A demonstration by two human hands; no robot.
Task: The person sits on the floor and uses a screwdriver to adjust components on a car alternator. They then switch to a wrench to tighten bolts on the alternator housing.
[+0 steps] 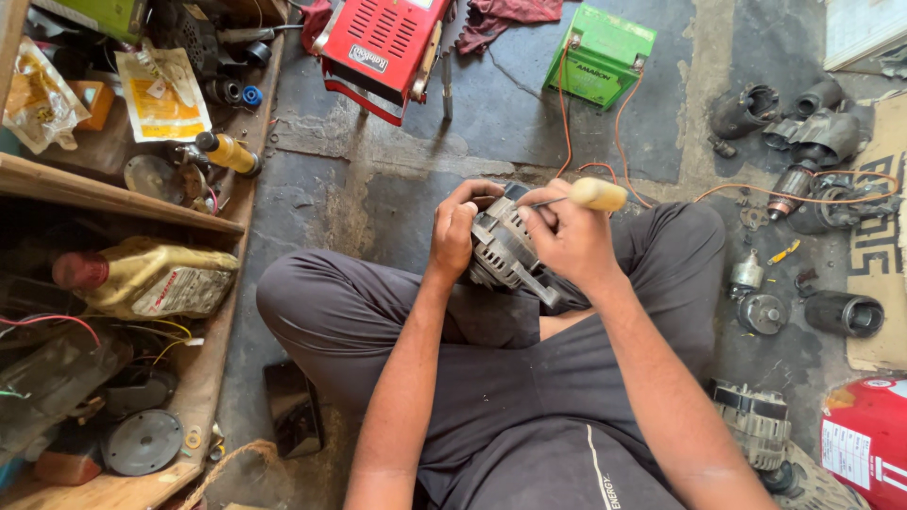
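Both hands [453, 236] clasping alternator [501, 250], screwdriver [590, 195] above

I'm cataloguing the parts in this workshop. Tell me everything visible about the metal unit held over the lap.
The alternator is a grey, ribbed metal housing with slotted vents, dull and grimy. It sits tilted above the person's crossed legs. The left hand grips its left side; the right hand rests on its right side, holding a screwdriver with a pale yellow handle, its shaft pointing at the top of the housing. The far side is hidden.

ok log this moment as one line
left hand: grips alternator | right hand: holds screwdriver, tip at alternator | seated on floor | green battery with orange wires ahead
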